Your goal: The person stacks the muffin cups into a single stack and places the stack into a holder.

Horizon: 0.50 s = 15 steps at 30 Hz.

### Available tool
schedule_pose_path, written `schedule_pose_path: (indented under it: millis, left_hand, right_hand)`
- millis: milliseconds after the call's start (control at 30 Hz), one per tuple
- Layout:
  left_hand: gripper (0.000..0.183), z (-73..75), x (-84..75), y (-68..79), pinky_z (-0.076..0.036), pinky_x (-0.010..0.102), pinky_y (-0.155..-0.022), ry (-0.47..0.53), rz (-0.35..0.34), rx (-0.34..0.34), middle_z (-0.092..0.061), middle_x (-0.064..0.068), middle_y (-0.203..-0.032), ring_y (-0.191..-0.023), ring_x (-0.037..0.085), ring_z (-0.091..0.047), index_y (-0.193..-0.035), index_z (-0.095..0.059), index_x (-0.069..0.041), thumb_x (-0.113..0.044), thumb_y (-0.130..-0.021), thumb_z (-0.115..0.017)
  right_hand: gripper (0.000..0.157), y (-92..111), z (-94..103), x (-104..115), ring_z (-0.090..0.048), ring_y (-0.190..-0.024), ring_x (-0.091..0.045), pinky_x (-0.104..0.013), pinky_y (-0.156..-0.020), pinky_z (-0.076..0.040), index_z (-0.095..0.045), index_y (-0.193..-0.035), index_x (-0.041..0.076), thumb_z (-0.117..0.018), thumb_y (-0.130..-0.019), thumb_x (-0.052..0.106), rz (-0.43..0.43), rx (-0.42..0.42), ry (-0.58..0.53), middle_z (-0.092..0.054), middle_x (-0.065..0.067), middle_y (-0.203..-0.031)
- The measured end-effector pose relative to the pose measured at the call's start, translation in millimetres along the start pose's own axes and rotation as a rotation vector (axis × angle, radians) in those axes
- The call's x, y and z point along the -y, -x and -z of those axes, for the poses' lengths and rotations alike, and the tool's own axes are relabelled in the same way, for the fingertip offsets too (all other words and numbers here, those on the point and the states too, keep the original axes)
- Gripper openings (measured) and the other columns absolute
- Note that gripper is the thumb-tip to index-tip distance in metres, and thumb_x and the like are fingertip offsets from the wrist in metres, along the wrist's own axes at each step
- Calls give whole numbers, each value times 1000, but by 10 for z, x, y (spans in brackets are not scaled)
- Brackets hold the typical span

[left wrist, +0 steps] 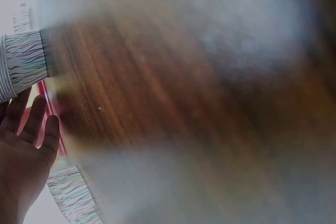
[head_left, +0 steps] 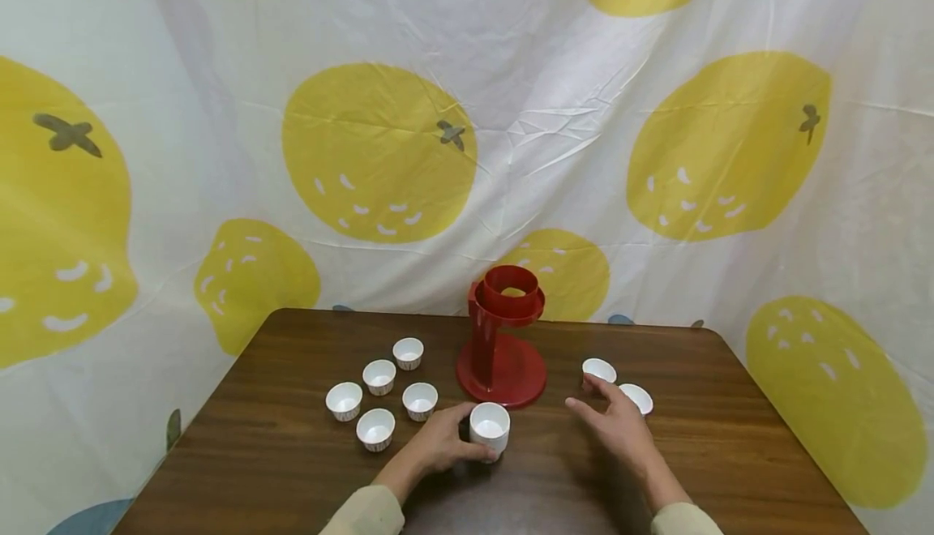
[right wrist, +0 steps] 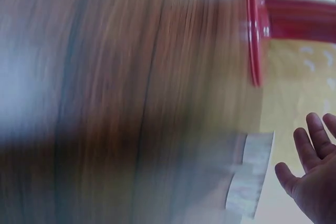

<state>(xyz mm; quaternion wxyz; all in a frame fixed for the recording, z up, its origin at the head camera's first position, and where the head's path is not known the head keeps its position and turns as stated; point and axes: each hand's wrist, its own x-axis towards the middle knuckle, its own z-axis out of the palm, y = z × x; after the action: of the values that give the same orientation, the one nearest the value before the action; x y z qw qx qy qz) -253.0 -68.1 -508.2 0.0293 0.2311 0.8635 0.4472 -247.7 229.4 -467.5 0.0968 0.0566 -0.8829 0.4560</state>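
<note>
My left hand [head_left: 439, 441] holds a stack of white paper baking cups [head_left: 490, 428] near the table's front middle, thumb on the near side. In the left wrist view the stack [left wrist: 25, 60] shows several nested rims and a wavy striped wall, with the left hand's fingers [left wrist: 32, 121] alongside it. My right hand [head_left: 619, 428] is over the right part of the table, fingers spread and holding nothing. Just beyond it stand two single baking cups, one farther back [head_left: 599, 370] and one to the right [head_left: 637, 398]. The right wrist view also shows this hand [right wrist: 317, 179] with fingers apart.
A red plastic stand [head_left: 503, 340] with a raised ring and round base stands behind the stack. Several single baking cups [head_left: 379, 377] stand apart on the left of the brown wooden table [head_left: 277, 454]. A lemon-print cloth [head_left: 540, 73] hangs behind.
</note>
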Motion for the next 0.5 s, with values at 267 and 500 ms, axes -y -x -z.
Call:
schedule_pose_path:
  millis: [267, 500]
  left_hand:
    - [60, -2, 6, 1, -44, 44, -99, 15, -6, -5, -69, -2, -109, -108, 20, -60, -123, -64, -10, -30, -72, -90]
    - [61, -5, 3, -2, -43, 43, -100, 7, -1, -9, -69, -3, -109, -107, 18, -60, -123, -64, -10, -31, -72, -90]
  right_hand:
    - [67, -50, 291, -201, -48, -128, -42, -54, -107, -33, -47, -141, -7, -72, -91, 30, -83, -23, 73, -54, -29, -134]
    - [70, -49, 477, -369, -43, -132, -43, -52, -108, -32, -43, -142, -10, -70, -93, 32, -151, -38, 94, -47, -31, -141]
